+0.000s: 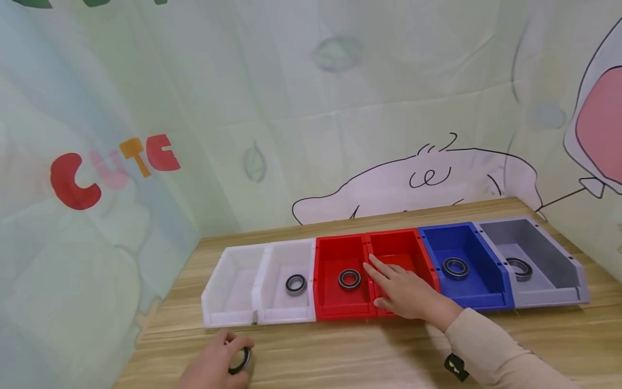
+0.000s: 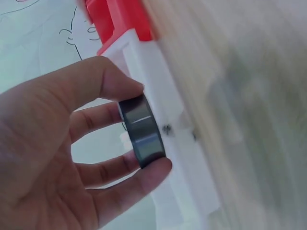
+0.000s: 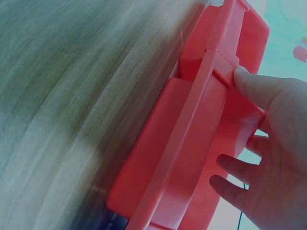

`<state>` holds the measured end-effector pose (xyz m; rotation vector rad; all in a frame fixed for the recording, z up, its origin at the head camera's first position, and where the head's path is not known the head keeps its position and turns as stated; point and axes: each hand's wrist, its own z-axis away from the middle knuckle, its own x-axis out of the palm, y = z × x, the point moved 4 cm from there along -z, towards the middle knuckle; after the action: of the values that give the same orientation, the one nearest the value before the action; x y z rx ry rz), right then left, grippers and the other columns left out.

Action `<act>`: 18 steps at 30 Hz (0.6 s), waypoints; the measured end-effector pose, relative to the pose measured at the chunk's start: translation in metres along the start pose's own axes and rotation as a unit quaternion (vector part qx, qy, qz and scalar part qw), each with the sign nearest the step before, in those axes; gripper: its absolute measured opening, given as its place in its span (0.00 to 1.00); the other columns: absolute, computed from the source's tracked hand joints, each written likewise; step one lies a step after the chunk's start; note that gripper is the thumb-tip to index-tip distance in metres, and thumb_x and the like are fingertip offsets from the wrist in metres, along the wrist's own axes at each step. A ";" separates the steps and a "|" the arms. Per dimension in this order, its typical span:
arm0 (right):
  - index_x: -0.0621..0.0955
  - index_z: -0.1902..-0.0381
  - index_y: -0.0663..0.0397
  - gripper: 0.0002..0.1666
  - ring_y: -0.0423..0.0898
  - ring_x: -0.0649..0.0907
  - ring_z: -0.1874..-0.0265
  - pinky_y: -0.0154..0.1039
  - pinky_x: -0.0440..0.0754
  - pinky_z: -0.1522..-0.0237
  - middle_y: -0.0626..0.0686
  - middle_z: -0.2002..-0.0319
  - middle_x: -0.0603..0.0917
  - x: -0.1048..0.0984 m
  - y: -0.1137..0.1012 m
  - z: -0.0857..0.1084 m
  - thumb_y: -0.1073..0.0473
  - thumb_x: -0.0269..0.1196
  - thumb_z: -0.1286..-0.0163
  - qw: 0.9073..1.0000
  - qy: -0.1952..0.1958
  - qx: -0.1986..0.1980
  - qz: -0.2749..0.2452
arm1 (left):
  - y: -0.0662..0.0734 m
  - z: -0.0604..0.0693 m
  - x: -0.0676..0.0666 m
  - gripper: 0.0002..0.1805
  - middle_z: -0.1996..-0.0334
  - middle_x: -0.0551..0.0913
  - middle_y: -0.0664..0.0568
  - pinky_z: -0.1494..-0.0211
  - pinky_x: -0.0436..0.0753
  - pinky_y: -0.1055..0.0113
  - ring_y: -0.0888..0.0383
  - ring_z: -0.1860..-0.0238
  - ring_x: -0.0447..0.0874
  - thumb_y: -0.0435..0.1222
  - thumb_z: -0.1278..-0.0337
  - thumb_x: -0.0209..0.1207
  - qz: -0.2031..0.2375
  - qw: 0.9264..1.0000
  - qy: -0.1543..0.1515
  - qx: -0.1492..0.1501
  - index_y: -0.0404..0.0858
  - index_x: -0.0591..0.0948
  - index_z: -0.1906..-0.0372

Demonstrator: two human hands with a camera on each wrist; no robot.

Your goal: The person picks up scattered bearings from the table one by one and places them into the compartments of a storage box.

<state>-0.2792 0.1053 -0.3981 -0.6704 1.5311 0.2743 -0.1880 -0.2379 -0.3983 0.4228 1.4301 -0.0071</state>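
Between its thumb and fingertips, my left hand holds a black-rimmed ball bearing on edge, just in front of the white bins. My right hand lies over the right red bin. Its fingers reach to the divider shared with the left red bin, and the right wrist view has the thumb touching the rim there. No object shows in that hand. One bearing lies in the second white bin, and another bearing in the left red bin.
At the row's left end stands a white bin. To the right are a blue bin with a bearing and a grey bin with a bearing. All rest on a wood-grain table, with a printed curtain behind.
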 end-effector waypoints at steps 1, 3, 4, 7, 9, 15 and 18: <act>0.58 0.30 0.53 0.45 0.62 0.69 0.39 0.57 0.72 0.43 0.58 0.29 0.55 0.000 0.000 0.000 0.47 0.63 0.40 1.000 0.000 0.001 -0.001 | 0.000 0.000 -0.005 0.22 0.63 0.72 0.52 0.68 0.73 0.67 0.59 0.66 0.70 0.39 0.65 0.67 -0.008 1.000 0.012 -0.012 0.48 0.79 0.55; 0.57 0.30 0.52 0.45 0.62 0.69 0.39 0.57 0.72 0.43 0.58 0.28 0.55 0.000 0.000 0.000 0.47 0.63 0.40 1.000 -0.002 0.002 -0.001 | 0.001 0.000 -0.016 0.22 0.63 0.72 0.53 0.67 0.74 0.66 0.59 0.66 0.70 0.39 0.64 0.67 -0.030 0.998 0.049 -0.018 0.49 0.80 0.56; 0.57 0.30 0.52 0.45 0.62 0.69 0.39 0.57 0.72 0.43 0.58 0.28 0.55 -0.001 0.001 0.001 0.47 0.63 0.40 1.000 -0.003 0.003 -0.001 | 0.002 -0.002 -0.022 0.21 0.64 0.72 0.54 0.67 0.74 0.66 0.60 0.67 0.70 0.39 0.65 0.67 -0.043 0.996 0.079 -0.010 0.49 0.80 0.57; 0.57 0.30 0.52 0.45 0.62 0.69 0.39 0.57 0.72 0.43 0.57 0.28 0.55 -0.001 0.002 0.001 0.47 0.63 0.40 1.000 -0.002 0.007 0.002 | 0.000 -0.012 -0.039 0.20 0.67 0.74 0.53 0.69 0.73 0.66 0.60 0.69 0.70 0.37 0.66 0.67 -0.077 0.985 0.152 0.018 0.47 0.81 0.59; 0.57 0.30 0.52 0.45 0.62 0.69 0.39 0.57 0.72 0.43 0.57 0.28 0.55 -0.002 0.003 0.002 0.47 0.63 0.40 1.000 0.000 0.008 0.003 | -0.005 -0.024 -0.048 0.20 0.67 0.74 0.50 0.70 0.72 0.65 0.59 0.71 0.71 0.35 0.68 0.66 -0.093 0.979 0.180 0.037 0.45 0.81 0.59; 0.57 0.30 0.52 0.45 0.62 0.70 0.39 0.57 0.73 0.44 0.58 0.28 0.55 0.000 0.003 0.001 0.47 0.62 0.40 1.000 0.001 0.001 0.000 | -0.020 -0.056 -0.059 0.19 0.66 0.75 0.45 0.70 0.72 0.64 0.56 0.72 0.71 0.34 0.64 0.62 -0.106 0.984 0.141 0.032 0.41 0.80 0.57; 0.57 0.30 0.52 0.45 0.62 0.70 0.39 0.57 0.73 0.43 0.57 0.28 0.54 0.001 0.002 0.000 0.47 0.62 0.40 1.000 -0.002 0.000 -0.002 | -0.023 -0.068 -0.057 0.19 0.66 0.76 0.45 0.68 0.74 0.62 0.55 0.71 0.73 0.35 0.62 0.63 -0.111 0.986 0.121 0.023 0.41 0.79 0.56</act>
<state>-0.2806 0.1066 -0.3997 -0.6712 1.5254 0.2725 -0.2675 -0.2541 -0.3554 0.3077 1.7140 -0.1736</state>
